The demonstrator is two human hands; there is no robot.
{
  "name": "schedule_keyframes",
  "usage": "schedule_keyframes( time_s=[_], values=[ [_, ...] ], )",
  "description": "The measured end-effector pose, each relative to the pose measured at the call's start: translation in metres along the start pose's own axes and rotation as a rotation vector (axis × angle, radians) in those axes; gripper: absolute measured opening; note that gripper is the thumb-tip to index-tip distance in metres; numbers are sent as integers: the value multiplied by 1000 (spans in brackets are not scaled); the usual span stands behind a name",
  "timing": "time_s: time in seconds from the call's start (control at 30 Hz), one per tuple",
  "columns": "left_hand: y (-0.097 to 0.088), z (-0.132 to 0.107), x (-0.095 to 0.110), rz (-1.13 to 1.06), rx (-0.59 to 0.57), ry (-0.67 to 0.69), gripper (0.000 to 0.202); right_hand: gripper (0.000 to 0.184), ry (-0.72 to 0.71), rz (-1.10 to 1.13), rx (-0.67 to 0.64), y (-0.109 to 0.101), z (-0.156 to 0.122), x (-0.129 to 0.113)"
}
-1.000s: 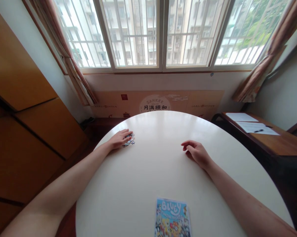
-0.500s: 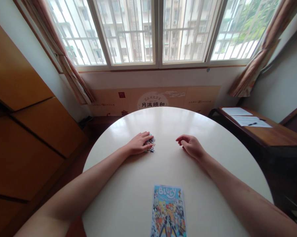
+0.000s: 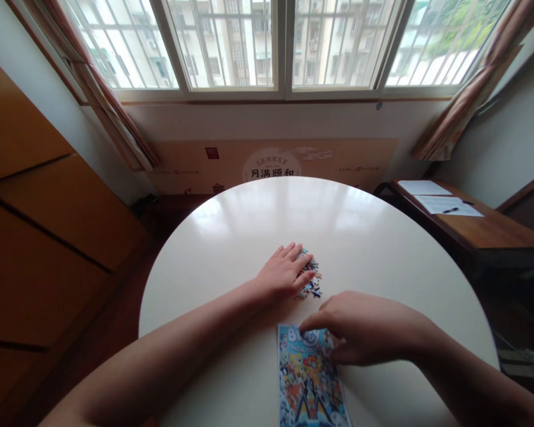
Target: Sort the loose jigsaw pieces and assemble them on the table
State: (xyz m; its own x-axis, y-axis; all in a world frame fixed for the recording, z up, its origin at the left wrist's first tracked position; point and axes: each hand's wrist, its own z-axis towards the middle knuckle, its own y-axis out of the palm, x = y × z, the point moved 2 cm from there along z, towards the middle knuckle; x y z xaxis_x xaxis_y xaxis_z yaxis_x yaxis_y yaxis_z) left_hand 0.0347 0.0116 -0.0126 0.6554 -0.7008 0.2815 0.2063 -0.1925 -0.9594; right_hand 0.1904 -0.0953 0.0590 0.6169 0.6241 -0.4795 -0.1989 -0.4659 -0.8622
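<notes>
My left hand [image 3: 287,270] lies with spread fingers on the left part of a small heap of jigsaw puzzle pieces [image 3: 312,286]. The palm and fingers hide some of the pieces. My right hand [image 3: 360,326] reaches over the upper right corner of a colourful picture sheet [image 3: 309,379] with "BLUEY" lettering. Its index finger is near the sheet's top edge and its thumb by the right edge, with a gap between them. Whether those fingertips press on the sheet is hard to tell. The sheet runs out of view at the bottom.
Both arms rest over a round white table [image 3: 195,249]. A brown side table [image 3: 511,231] with papers [image 3: 447,204] and a pen [image 3: 450,210] stands at the right. Wooden cabinets [image 3: 40,255] are at the left, with a barred window [image 3: 231,47] ahead.
My left hand has slid right with the puzzle pieces, toward the table's middle. My right hand has come back toward me, from above bare table to the picture sheet. The view has tipped down slightly.
</notes>
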Motion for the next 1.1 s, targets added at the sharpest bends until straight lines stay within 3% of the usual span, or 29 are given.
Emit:
schedule_keyframes(
  time_s=[0.1,0.27,0.37,0.53,0.73,0.93,1.0,1.1],
  values=[
    [0,-3,3,-45,-42,-2,63,39,7,-40,-4,11,-1,-9],
    [-4,-7,-3,-101,-3,34,65,27,37,-42,7,22,1,-20],
    [-6,-8,-6,-91,24,93,64,22,58,-36,25,22,2,-24],
    [-1,-7,2,-54,36,175,62,23,79,-140,-75,18,5,-32],
    [5,-7,10,-7,24,166,62,16,96,-168,-107,16,-3,-37],
    [2,-5,11,44,8,129,64,8,15,15,138,-13,-10,-9],
    [3,-4,9,47,32,125,64,18,43,78,337,-26,-4,13],
    [3,-1,6,42,34,127,67,19,205,95,666,-35,7,54]
  ],
)
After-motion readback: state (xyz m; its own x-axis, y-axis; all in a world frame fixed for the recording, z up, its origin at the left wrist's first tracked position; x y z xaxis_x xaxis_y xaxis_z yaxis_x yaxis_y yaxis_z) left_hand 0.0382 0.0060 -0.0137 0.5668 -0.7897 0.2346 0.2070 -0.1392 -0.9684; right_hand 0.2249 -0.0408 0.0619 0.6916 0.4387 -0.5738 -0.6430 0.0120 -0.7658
